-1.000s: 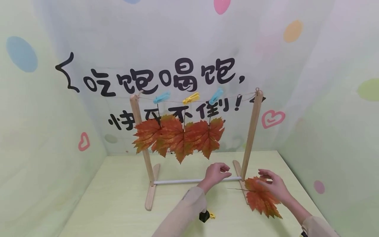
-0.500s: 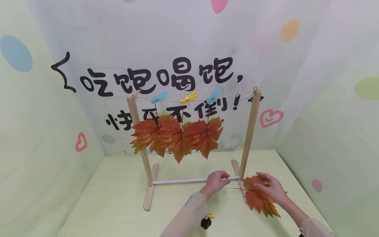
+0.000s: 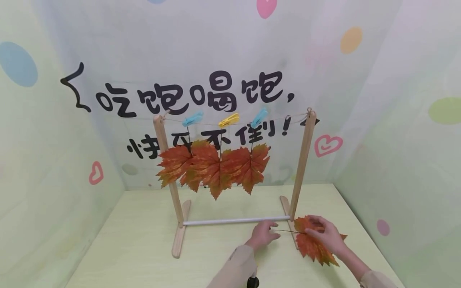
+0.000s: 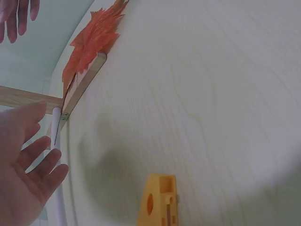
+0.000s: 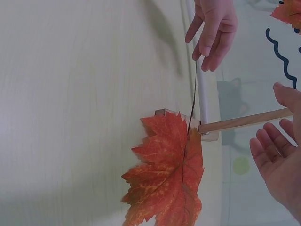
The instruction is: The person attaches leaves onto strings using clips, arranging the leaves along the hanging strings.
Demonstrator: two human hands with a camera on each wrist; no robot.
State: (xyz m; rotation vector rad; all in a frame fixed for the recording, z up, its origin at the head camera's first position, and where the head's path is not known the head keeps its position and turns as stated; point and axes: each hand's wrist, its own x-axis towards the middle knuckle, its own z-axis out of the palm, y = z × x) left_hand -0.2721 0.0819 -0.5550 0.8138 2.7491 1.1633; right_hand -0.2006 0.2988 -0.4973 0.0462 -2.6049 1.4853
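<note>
A loose red-orange artificial maple leaf [image 3: 312, 249] lies at the rack's right foot, its thin dark stem [image 5: 194, 89] pointing left. My left hand [image 3: 263, 235] is at the stem's free end, thumb and fingers parted around the tip. In the left wrist view its fingers [image 4: 43, 162] look loosely bent, with no grip on anything. Over the leaf hovers my right hand [image 3: 327, 235]; the right wrist view shows that palm [image 5: 287, 169] with fingers relaxed and holding nothing. A yellow clothespin [image 4: 159, 200] rests on the table near my left wrist.
A wooden rack [image 3: 301, 168] with a white bottom bar [image 3: 230, 221] stands ahead. From its string, blue and yellow clothespins [image 3: 229, 120] hang three maple leaves [image 3: 216, 168]. Printed cloth walls [image 3: 403, 160] enclose the pale table [image 3: 144, 240].
My left hand has lowered to the stem's tip. My right hand has moved down slightly over the leaf. The head view has shifted a little.
</note>
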